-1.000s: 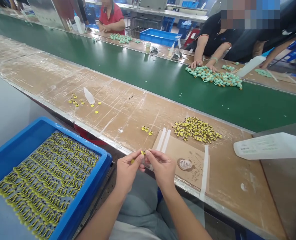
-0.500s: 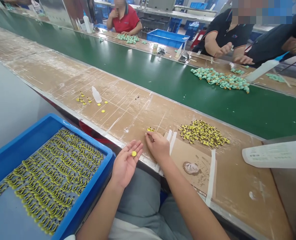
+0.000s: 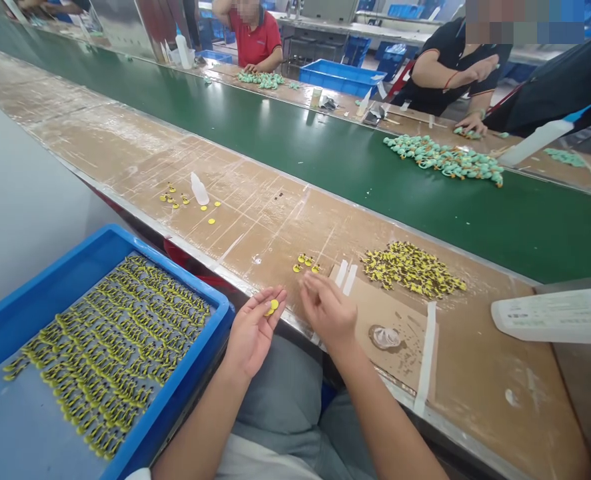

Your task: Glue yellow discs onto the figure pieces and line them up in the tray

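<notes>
My left hand (image 3: 253, 328) lies palm up at the bench edge, fingers loosely curled, with a small yellow disc (image 3: 272, 306) resting on them. My right hand (image 3: 328, 309) hovers just right of it above the bench, fingers bent and slightly smeared by motion, nothing visible in them. A few small yellow-and-black pieces (image 3: 306, 263) lie on the brown bench just beyond my hands. A pile of the same pieces (image 3: 412, 269) sits farther right. A brown card (image 3: 398, 319) with a glue blob (image 3: 384, 337) lies beside my right hand.
A blue tray (image 3: 125, 248) with several rows of yellow-black pieces stands at my left. A small white bottle (image 3: 199, 189) and loose yellow discs lie farther left. A large white bottle (image 3: 555, 315) lies right. Behind, a green conveyor (image 3: 325, 160) and other people with teal pieces (image 3: 442, 159).
My right hand set a piece down with the small group on the bench, then drew back toward my left hand. My left hand opened palm up, still carrying the yellow disc.
</notes>
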`<state>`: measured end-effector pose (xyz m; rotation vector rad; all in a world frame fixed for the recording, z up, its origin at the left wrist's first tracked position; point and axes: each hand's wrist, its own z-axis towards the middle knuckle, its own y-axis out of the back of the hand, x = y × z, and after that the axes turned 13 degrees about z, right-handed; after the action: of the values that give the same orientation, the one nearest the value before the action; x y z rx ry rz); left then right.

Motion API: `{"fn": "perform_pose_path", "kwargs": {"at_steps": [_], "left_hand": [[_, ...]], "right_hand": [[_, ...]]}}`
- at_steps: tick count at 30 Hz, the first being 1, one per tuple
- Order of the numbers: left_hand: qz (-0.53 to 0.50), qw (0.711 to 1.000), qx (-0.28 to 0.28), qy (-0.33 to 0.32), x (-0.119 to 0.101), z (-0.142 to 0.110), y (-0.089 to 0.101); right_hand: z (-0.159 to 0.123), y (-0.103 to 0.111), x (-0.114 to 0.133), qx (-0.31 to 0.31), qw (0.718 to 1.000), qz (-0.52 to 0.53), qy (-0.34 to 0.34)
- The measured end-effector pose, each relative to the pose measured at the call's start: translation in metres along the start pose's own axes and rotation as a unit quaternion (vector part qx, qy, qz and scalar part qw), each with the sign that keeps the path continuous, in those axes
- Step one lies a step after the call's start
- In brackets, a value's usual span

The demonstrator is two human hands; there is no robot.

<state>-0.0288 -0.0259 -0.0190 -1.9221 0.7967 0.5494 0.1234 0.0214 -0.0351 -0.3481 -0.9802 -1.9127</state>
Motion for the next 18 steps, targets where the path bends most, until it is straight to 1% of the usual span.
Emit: {"fn": "perform_pose_path", "kwargs": {"at_steps": [1,2,4,5,7,11,15,17,18], "left_hand": [[0.001,1.0,0.006,-0.002,0.001,-0.001,-0.001],[0.006,1.0,0.013,-0.003,0.003,-0.003,-0.003],[0.017,0.999,0.027,0.001,0.006,-0.006,-0.008],[0.023,0.999,0.033,0.007,0.008,-0.008,-0.011],[0.031,0.998,0.044,0.019,0.012,-0.012,-0.017],[0.046,0.996,0.068,0.045,0.019,-0.018,-0.027],[0.054,0.993,0.079,0.066,0.024,-0.025,-0.033],[0.054,0.991,0.092,0.08,0.026,-0.028,-0.035],[0.054,0.99,0.1,0.087,0.027,-0.029,-0.036]], "right_hand": [[-0.006,0.007,0.008,0.022,0.999,0.041,0.009],[-0.013,0.013,0.015,0.058,0.996,0.073,0.01],[-0.024,0.023,0.025,0.124,0.986,0.112,0.016],[-0.028,0.027,0.028,0.146,0.982,0.12,0.016],[-0.033,0.032,0.029,0.166,0.977,0.131,0.005],[-0.036,0.042,0.023,0.149,0.975,0.155,-0.058],[-0.038,0.053,0.022,0.14,0.972,0.17,-0.078],[-0.04,0.057,0.024,0.112,0.97,0.186,-0.11],[-0.041,0.06,0.025,0.083,0.966,0.196,-0.15]]}}
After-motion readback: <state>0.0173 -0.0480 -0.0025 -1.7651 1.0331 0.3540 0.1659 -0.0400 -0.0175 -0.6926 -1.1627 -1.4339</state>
